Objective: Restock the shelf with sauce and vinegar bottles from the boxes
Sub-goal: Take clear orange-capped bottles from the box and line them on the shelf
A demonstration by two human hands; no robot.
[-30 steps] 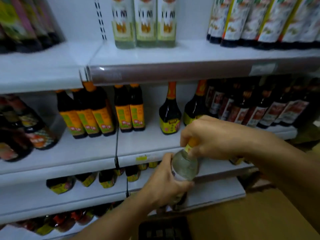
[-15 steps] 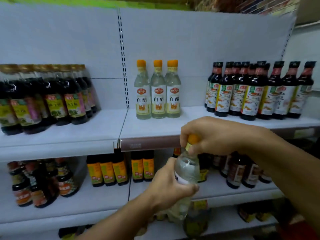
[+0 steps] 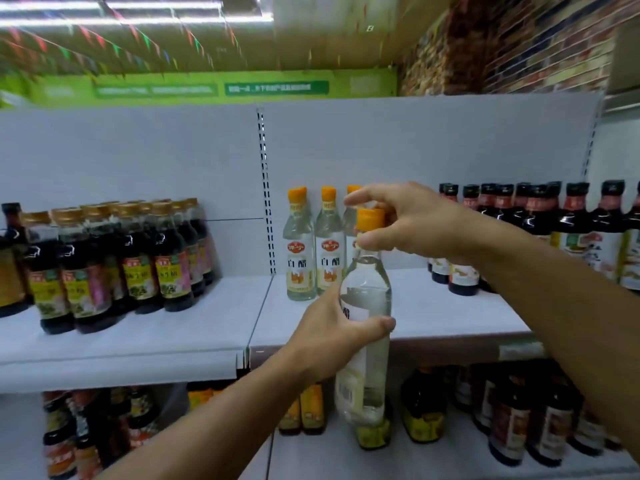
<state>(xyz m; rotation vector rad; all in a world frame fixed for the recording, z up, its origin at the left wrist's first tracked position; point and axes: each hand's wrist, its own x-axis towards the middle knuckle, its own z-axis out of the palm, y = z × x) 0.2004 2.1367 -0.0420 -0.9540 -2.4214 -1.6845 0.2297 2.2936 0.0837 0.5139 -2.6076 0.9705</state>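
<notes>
Here's the clear vinegar bottle (image 3: 365,299) held up in front of the upper shelf (image 3: 433,306), level with the three matching orange-capped bottles (image 3: 313,244) standing at the back. The left hand (image 3: 332,334) wraps the bottle's middle, fingers curled round behind and the thumb pressed across the front just under the label. The right hand (image 3: 412,223) is up at the orange cap (image 3: 370,219), thumb against the neck just below it and forefinger arched over the top, the other fingers loosely spread, more a steadying pinch than a firm clamp. Dark sauce bottles (image 3: 540,223) crowd the right end of that shelf, and another batch of dark bottles (image 3: 114,261) fills the left bay. Judging by the look, this bottle is full, so fairly heavy, rigid, smooth-sided and likely slippery; it may be glass or hard plastic, I can't tell, so treat it as breakable. The sound hold is round the broad body, with the neck only for guiding. The open spot just right of the three looks like its home.
</notes>
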